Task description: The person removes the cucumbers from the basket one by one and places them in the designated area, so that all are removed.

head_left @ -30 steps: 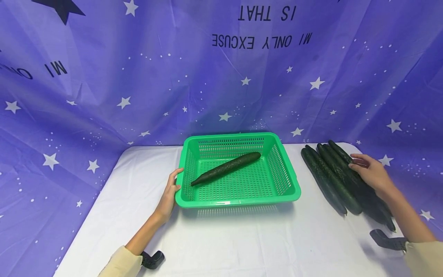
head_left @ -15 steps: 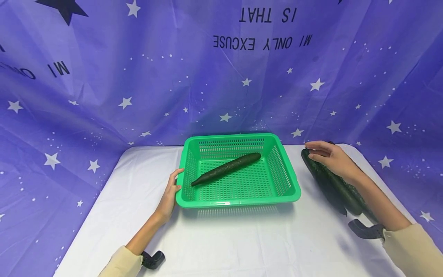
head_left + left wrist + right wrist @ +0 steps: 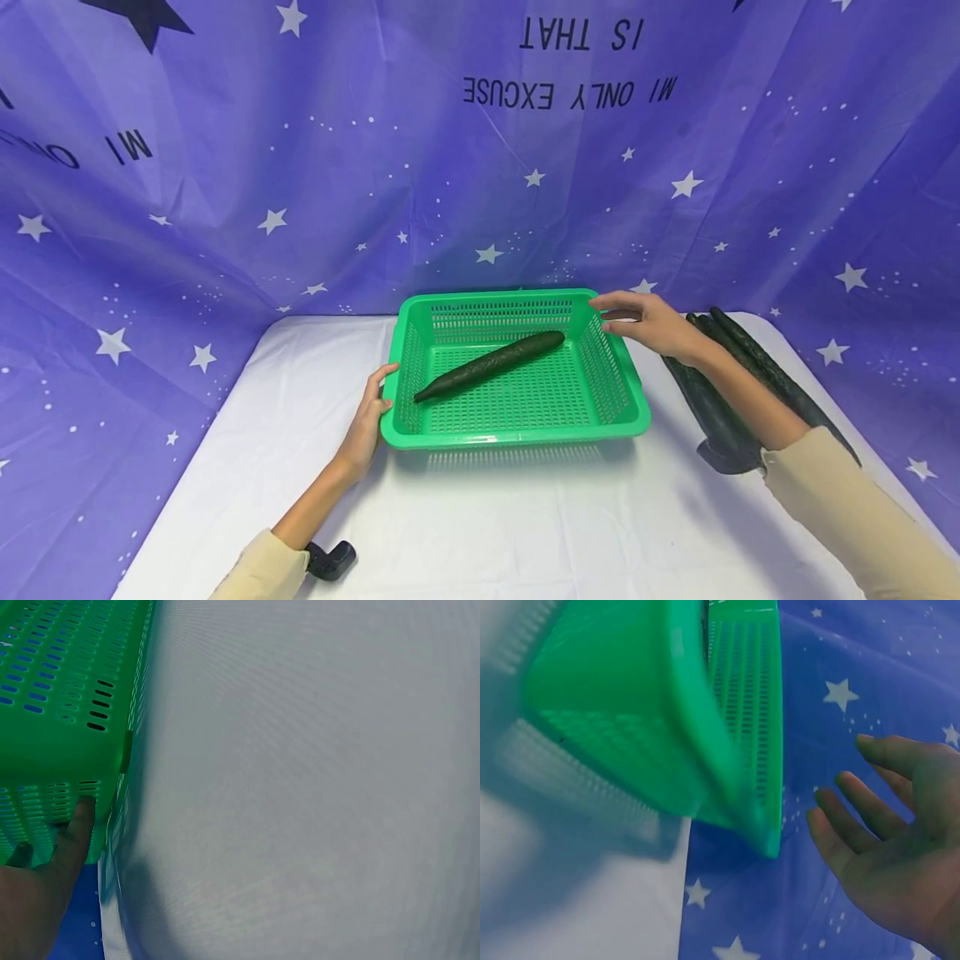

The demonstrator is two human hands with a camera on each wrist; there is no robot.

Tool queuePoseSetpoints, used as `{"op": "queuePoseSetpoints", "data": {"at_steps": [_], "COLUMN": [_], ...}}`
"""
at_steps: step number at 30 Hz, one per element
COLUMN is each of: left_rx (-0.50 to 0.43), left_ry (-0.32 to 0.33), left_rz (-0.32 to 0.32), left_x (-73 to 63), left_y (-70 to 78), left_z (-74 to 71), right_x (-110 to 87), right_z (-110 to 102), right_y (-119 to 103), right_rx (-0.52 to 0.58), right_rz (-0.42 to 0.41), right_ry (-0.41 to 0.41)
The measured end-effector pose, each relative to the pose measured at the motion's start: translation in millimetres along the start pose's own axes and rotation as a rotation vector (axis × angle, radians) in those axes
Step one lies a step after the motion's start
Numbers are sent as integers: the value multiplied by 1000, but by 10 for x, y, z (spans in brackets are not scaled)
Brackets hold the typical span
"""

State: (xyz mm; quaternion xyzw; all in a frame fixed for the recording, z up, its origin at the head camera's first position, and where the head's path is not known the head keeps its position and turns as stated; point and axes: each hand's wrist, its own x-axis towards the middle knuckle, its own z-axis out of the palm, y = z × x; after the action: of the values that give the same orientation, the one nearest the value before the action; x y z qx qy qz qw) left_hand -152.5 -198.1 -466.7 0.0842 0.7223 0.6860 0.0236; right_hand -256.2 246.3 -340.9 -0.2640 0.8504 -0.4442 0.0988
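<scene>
My left hand (image 3: 363, 429) touches the left rim of a green plastic basket (image 3: 517, 440) with extended fingers. In the left wrist view, one straight finger (image 3: 75, 836) lies against the perforated outer wall. A long dark green cucumber (image 3: 491, 365) lies aslant inside the basket. My right hand (image 3: 652, 327) hovers by the basket's far right corner, fingers extended and spread a little. Nothing is between them, and the right wrist view shows a gap between this hand (image 3: 904, 832) and the basket (image 3: 630, 750). Behind the right forearm several more cucumbers (image 3: 772, 367) lie side by side, partly covered.
A white cloth covers the table (image 3: 480, 525). Behind it hangs a purple curtain (image 3: 420, 208) with stars and lettering, close to the basket's far side. A black wrist mount sits on each arm, the left one (image 3: 330, 561) low over the cloth.
My right hand has moved left from the cucumbers at the right, across their far ends, to the basket's right corner. The left hand, basket and cucumber inside stay in place.
</scene>
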Motion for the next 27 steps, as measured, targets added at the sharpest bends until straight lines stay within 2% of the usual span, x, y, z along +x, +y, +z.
{"op": "queuePoseSetpoints", "data": {"at_steps": [8, 14, 21, 27], "left_rx": [-5, -6, -2, 17], "left_ry": [2, 8, 4, 10], "left_rz": [12, 19, 7, -10], "left_x": [8, 2, -6, -6], "left_y": [-4, -1, -17, 8], "left_z": [2, 8, 5, 0], "right_x": [416, 676, 893, 1074], "right_z": [163, 304, 434, 519], "right_y": [-195, -236, -187, -38], "right_rx": [-13, 47, 78, 115], "right_rz": [1, 42, 103, 131], "right_ry": [-164, -278, -346, -373]}}
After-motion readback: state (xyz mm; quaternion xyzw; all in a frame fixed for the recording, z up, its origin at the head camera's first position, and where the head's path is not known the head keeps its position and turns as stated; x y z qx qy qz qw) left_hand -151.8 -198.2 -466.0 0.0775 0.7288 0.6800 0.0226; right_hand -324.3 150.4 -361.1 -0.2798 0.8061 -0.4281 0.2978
